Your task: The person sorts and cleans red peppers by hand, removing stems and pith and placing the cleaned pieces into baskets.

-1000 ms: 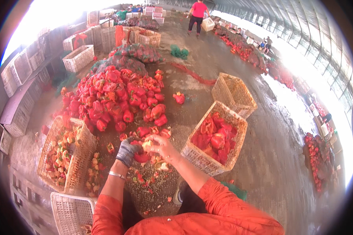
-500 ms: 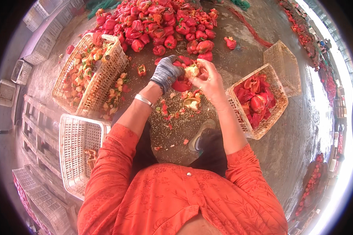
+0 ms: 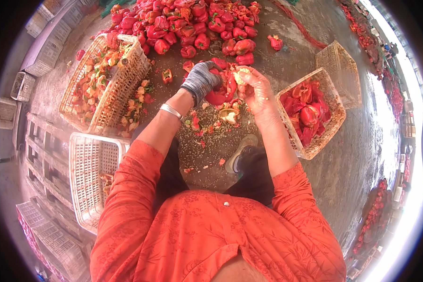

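Observation:
My left hand, in a grey knitted glove, is closed around an opened red bell pepper. Right beside it, my bare right hand pinches a pale, seedy pepper core between thumb and fingers. Whether the core still touches the pepper is hard to tell. Bits of seed cling to my right fingers. Below the hands, a cut-off pepper top lies on the floor among scraps and scattered seeds. A pepper piece with its inside showing rests left of the glove.
Ahead is a large heap of whole red peppers. On the left, one basket holds cores, and a white basket stands nearer. A basket of red pepper pieces sits at right, with another basket behind it. My shoe is below.
The pale core has shifted right and up with my right hand, showing more of the red pepper in the left. The surroundings sit slightly higher in view.

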`<state>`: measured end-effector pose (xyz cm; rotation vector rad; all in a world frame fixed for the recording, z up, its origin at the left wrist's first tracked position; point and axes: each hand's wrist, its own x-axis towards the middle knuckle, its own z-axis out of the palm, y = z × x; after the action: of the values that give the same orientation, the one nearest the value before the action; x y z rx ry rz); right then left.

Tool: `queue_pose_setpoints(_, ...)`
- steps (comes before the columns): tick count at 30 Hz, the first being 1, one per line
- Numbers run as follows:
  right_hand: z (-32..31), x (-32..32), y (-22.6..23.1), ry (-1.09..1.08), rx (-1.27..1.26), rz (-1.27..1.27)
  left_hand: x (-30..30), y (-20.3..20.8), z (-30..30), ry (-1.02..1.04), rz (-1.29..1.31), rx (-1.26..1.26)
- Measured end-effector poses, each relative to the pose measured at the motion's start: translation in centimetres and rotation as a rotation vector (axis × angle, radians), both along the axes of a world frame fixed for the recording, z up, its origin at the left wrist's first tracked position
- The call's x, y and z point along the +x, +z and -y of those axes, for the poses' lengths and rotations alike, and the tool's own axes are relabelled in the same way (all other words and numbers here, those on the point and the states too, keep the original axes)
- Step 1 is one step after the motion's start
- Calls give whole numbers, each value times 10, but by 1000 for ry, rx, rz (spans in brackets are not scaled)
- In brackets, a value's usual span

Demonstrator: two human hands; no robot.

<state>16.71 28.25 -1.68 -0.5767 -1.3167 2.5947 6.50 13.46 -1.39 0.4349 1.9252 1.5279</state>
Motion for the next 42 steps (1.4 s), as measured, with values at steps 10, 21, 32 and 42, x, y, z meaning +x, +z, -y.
queue_pose_setpoints(10,-1,3,13,187,344,-20,-5,-16,6,-74,-270,-9)
queue_pose_setpoints(21,3,9,11,162,260,-17,-11,-16,11,-210,-329,-129)
queue_pose_setpoints(32,16,5,11,130,405,-107,-12,-4,23,-247,210,261)
queue_pose_setpoints(42,23,4,-4,110,855,-128,-3,-7,12,-377,-468,-182)
